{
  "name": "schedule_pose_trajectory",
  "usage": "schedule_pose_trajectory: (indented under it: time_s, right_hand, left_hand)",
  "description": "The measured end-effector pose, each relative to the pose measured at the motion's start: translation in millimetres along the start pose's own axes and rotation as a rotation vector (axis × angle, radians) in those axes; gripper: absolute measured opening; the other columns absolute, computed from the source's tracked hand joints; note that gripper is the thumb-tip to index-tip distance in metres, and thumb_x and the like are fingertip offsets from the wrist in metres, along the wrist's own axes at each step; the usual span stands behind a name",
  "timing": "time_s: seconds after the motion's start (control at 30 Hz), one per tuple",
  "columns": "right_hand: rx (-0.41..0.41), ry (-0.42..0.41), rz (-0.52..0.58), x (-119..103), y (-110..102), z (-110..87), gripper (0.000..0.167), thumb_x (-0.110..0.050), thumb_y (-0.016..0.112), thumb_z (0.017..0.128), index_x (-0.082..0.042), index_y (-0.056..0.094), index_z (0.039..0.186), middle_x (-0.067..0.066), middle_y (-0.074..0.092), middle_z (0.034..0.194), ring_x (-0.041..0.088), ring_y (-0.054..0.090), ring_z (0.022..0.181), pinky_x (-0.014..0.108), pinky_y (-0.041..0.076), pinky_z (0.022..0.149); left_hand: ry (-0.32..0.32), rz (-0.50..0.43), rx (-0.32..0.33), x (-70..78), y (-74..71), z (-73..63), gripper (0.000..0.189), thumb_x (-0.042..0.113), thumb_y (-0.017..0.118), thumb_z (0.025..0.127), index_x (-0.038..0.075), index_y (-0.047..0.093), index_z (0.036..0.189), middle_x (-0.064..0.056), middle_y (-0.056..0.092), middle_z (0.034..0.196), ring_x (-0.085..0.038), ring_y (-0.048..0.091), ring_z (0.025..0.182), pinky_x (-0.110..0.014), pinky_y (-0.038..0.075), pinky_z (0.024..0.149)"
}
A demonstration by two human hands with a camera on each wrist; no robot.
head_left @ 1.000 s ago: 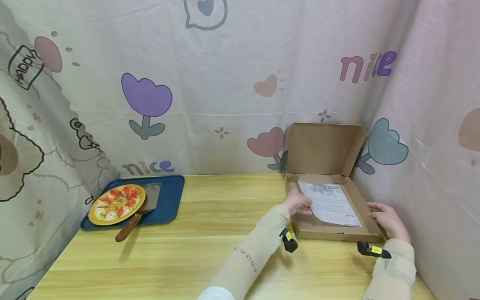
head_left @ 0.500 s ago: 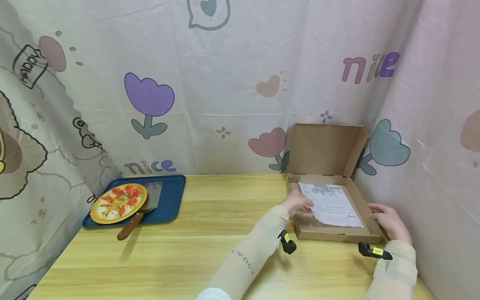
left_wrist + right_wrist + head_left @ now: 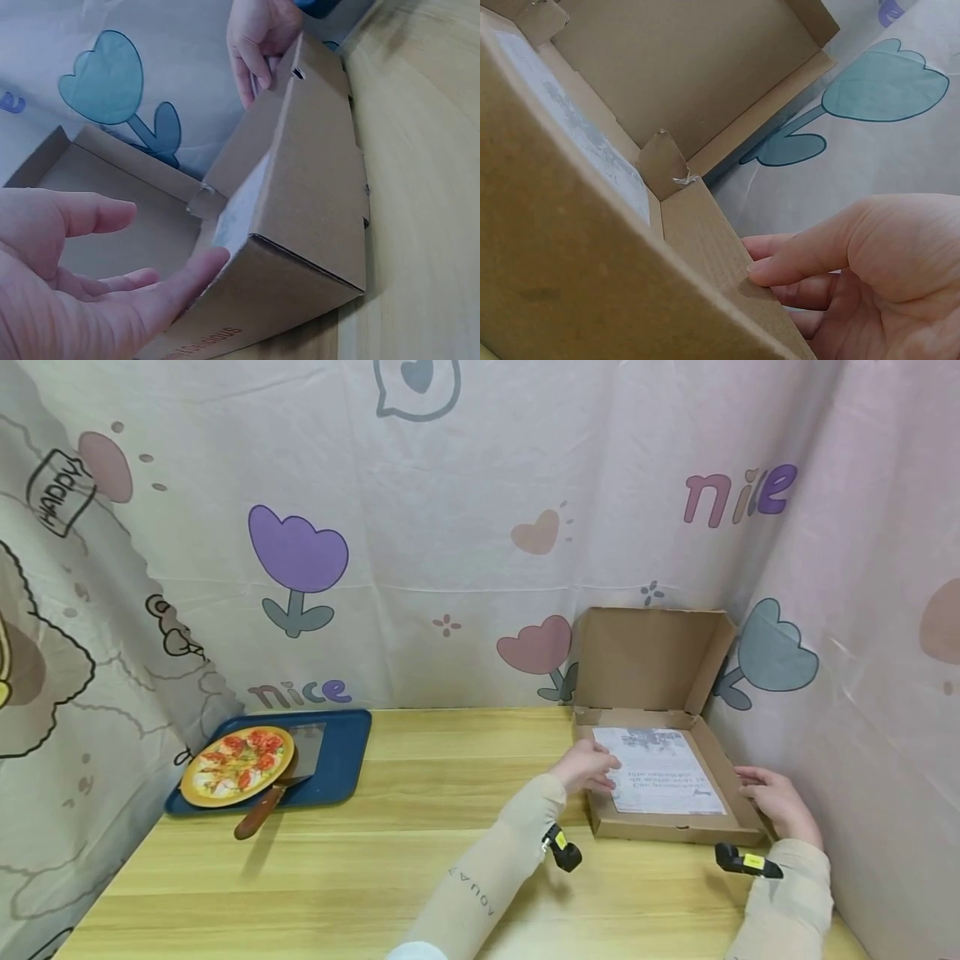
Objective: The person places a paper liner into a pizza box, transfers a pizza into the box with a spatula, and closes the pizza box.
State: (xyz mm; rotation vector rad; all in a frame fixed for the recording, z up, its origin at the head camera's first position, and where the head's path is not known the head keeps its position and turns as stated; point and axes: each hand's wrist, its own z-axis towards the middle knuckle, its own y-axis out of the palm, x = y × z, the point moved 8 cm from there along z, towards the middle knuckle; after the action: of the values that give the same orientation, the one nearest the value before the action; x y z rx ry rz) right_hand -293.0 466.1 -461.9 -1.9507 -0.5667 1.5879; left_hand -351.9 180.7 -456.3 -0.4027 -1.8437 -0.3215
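Note:
A brown cardboard pizza box (image 3: 678, 831) stands with its lid raised at the right of the table. Flat on its floor lies a printed sheet of paper (image 3: 663, 777). My left hand (image 3: 588, 767) is over the box's left wall, thumb and fingers apart, and holds nothing. In the left wrist view, one fingertip of the left hand (image 3: 112, 277) is right at the wall's rim. With the thumb inside and fingers outside, my right hand (image 3: 780, 802) pinches the right wall. The right wrist view shows that thumb (image 3: 787, 262) on the wall's top edge.
On a blue tray (image 3: 341, 777) at the left lies a pizza (image 3: 238, 767) on a yellow round base. Beside it a pizza server (image 3: 262, 810) rests with its wooden handle over the tray's edge. A patterned curtain (image 3: 450, 527) hangs behind and on both sides of the table.
My left hand has let go of the paper and drawn slightly left. The paper's left edge, raised before, now lies flat. My right hand stays at the box's right wall.

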Motion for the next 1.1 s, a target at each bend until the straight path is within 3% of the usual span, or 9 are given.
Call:
schedule_pose_trajectory:
  time_s: [0.17, 0.43, 0.67, 0.83, 1.1]
  right_hand:
    - [-0.007, -0.003, 0.001, -1.2, 0.5, 0.0, 0.051, -0.003, 0.036, 0.099, 0.019, 0.023, 0.142, 0.044, 0.03, 0.141, 0.054, 0.041, 0.122, 0.06, 0.042, 0.099]
    - [-0.005, -0.006, -0.011, -1.3, 0.4, 1.2, 0.05, -0.003, 0.035, 0.098, 0.019, 0.024, 0.142, 0.044, 0.031, 0.14, 0.055, 0.041, 0.121, 0.061, 0.042, 0.098]
    - [-0.006, -0.014, -0.028, -1.5, -0.4, 1.2, 0.051, -0.002, 0.038, 0.097, 0.021, 0.025, 0.141, 0.045, 0.032, 0.138, 0.054, 0.043, 0.119, 0.057, 0.046, 0.094]
    - [-0.004, -0.026, -0.053, -3.3, -1.6, 0.2, 0.051, -0.002, 0.039, 0.097, 0.021, 0.027, 0.14, 0.045, 0.033, 0.137, 0.053, 0.044, 0.118, 0.055, 0.047, 0.092]
    - [-0.034, 0.039, -0.009, -2.9, 1.9, -0.1, 0.058, -0.021, 0.036, 0.103, 0.016, 0.021, 0.145, 0.042, 0.023, 0.146, 0.057, 0.031, 0.13, 0.067, 0.034, 0.103]
  left_hand:
    - [0.046, 0.049, -0.02, 5.3, -5.1, -8.0, 0.045, 0.007, 0.063, 0.09, -0.008, 0.05, 0.13, -0.025, 0.061, 0.12, -0.046, 0.064, 0.107, -0.048, 0.056, 0.09]
    - [0.119, 0.059, -0.109, 7.6, -21.6, -21.7, 0.036, 0.013, 0.063, 0.092, 0.001, 0.058, 0.125, -0.021, 0.065, 0.119, -0.039, 0.066, 0.108, -0.045, 0.057, 0.088]
    - [0.146, 0.099, -0.1, 4.9, -38.4, -35.5, 0.032, 0.018, 0.062, 0.093, 0.006, 0.062, 0.123, -0.01, 0.069, 0.111, -0.026, 0.069, 0.098, -0.049, 0.055, 0.092]
    - [0.18, 0.128, -0.107, 5.5, -45.1, -49.0, 0.03, 0.016, 0.062, 0.093, 0.006, 0.063, 0.122, -0.015, 0.068, 0.114, -0.029, 0.069, 0.099, -0.052, 0.054, 0.093]
    - [0.297, 0.346, -0.022, 11.9, -66.8, -71.0, 0.026, 0.018, 0.061, 0.094, 0.005, 0.066, 0.116, -0.01, 0.07, 0.111, -0.033, 0.069, 0.096, -0.045, 0.056, 0.086]
